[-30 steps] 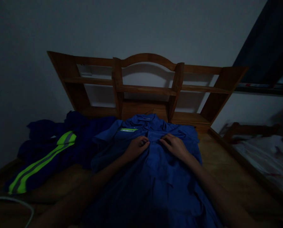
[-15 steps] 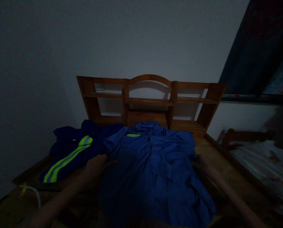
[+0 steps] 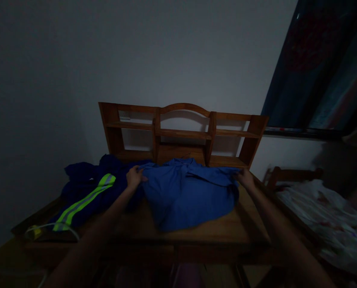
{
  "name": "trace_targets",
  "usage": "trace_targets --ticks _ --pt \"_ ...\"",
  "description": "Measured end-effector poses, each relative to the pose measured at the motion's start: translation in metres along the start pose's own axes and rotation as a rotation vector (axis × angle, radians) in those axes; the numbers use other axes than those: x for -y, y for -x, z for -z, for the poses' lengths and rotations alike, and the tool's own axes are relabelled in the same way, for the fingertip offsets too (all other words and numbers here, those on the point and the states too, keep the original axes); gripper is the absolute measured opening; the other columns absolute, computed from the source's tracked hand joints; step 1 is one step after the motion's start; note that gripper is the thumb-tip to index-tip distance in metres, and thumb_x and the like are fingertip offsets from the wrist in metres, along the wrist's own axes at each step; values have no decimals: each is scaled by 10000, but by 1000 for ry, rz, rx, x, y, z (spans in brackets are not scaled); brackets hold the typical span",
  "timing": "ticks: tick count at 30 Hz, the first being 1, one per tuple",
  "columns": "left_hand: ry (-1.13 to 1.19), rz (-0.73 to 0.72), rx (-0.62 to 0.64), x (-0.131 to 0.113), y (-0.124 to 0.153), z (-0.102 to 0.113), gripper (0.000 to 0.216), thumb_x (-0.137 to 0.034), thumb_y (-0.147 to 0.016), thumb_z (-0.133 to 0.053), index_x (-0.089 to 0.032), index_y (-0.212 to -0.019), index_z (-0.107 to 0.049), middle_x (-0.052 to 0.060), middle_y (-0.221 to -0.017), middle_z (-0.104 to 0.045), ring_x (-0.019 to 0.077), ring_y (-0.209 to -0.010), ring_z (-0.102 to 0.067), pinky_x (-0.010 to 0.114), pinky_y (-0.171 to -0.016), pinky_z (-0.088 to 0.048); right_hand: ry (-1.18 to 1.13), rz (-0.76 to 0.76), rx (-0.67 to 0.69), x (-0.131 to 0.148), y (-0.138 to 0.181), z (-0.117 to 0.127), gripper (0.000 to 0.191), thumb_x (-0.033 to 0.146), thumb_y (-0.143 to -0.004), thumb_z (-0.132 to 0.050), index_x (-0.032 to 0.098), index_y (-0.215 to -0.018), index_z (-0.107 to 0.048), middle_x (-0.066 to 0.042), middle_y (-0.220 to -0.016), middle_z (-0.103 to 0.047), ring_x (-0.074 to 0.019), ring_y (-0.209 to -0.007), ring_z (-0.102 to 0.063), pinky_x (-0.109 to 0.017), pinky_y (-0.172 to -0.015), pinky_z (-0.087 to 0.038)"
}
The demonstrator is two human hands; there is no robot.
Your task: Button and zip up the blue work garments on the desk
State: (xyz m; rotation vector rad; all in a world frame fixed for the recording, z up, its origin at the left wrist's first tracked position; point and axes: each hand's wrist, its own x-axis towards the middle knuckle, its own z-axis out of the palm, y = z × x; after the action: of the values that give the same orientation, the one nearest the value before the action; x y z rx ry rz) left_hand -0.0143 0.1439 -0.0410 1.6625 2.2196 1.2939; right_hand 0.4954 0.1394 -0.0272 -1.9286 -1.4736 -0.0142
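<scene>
A blue shirt [image 3: 187,194] lies doubled over on a wooden desk [image 3: 226,232] in a dim room. My left hand [image 3: 134,177] is closed on the shirt's left edge near the shoulder. My right hand [image 3: 244,178] grips the shirt's right edge at the far side. Both arms reach forward across the desk. The shirt's lower part now rests on top of its upper part, its curved edge facing me.
A dark blue garment with neon yellow reflective stripes [image 3: 85,196] lies heaped to the left of the shirt. A wooden shelf unit [image 3: 182,134] stands at the desk's back against the wall. A white cable [image 3: 46,229] lies at the left. A bed with pale bedding [image 3: 319,208] stands to the right.
My hands went from the shirt's chest out to its sides, then carried the lower part up toward the collar, folding it in half. The camera has pulled back.
</scene>
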Motion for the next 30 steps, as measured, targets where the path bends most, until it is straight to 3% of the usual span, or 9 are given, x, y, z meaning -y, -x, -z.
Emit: trace_targets --ticks 3,6,10,12,14,18,21,25,30 --pt "41 -38 -108 -27 0 -18 421 -205 -806 -497 -81 -1206 -449 179 -1156 -528 223 -947 -584 342 -858 -435 5 60 -66 18 2 -21 486 324 -768 -530 39 -1152 -450 -217 -1102 -541 -289 -1055 -522 -366 -853 -437" --pt "135 -350 -172 -64 11 -33 388 -249 -847 -475 -150 -1220 -432 142 -1224 -442 213 -1073 -514 359 -952 -388 -47 300 -166 46 14 -35 502 337 -825 -474 74 -1241 -377 -202 -1225 -443 -290 -1157 -436 -404 -943 -387" --pt "126 -871 101 -107 39 -57 383 -394 -832 -531 -223 -1169 -478 80 -1187 -485 222 -1137 -451 392 -989 -357 -137 678 -25 97 37 -47 382 340 -895 -403 172 -1237 -392 -124 -1169 -479 -238 -1073 -492 -375 -896 -431" --pt "24 -1083 230 -114 49 -71 458 -437 -795 -573 -213 -1183 -478 97 -1229 -472 251 -1169 -418 423 -1005 -327 -125 847 97 116 48 -58 330 342 -885 -446 199 -1183 -437 -100 -1124 -505 -227 -1032 -509 -365 -881 -439" --pt "-86 -1196 299 -109 53 -84 446 -414 -799 -566 -186 -1175 -489 123 -1214 -484 270 -1160 -418 445 -999 -319 -99 963 170 126 56 -74 315 353 -855 -510 203 -1129 -469 -93 -1095 -518 -233 -1022 -508 -372 -884 -438" --pt "-197 -1106 321 -76 42 -105 339 -241 -805 -523 -171 -1136 -505 126 -1151 -515 264 -1092 -455 431 -936 -365 -96 962 183 117 60 -111 337 336 -818 -571 193 -1108 -477 -99 -1059 -527 -243 -1006 -510 -391 -871 -446" --pt "-219 -999 343 -56 32 -115 414 -92 -753 -489 -190 -1155 -493 97 -1144 -517 242 -1059 -467 397 -911 -388 -103 925 197 103 57 -131 391 317 -805 -588 198 -1155 -461 -101 -1078 -521 -250 -1016 -506 -403 -862 -453" --pt "-227 -936 359 -50 27 -125 496 3 -725 -421 -214 -1163 -504 85 -1156 -509 227 -1058 -465 375 -908 -392 -99 891 212 100 56 -139 375 253 -848 -524 207 -1211 -442 -99 -1105 -514 -237 -1016 -506 -389 -863 -453" --pt "-206 -960 348 -51 31 -127 510 -11 -761 -407 -230 -1214 -493 86 -1227 -473 233 -1114 -430 389 -934 -369 -16 1002 205 111 63 -140 341 152 -900 -402 223 -1227 -466 -100 -1124 -520 -221 -996 -504 -372 -859 -435"
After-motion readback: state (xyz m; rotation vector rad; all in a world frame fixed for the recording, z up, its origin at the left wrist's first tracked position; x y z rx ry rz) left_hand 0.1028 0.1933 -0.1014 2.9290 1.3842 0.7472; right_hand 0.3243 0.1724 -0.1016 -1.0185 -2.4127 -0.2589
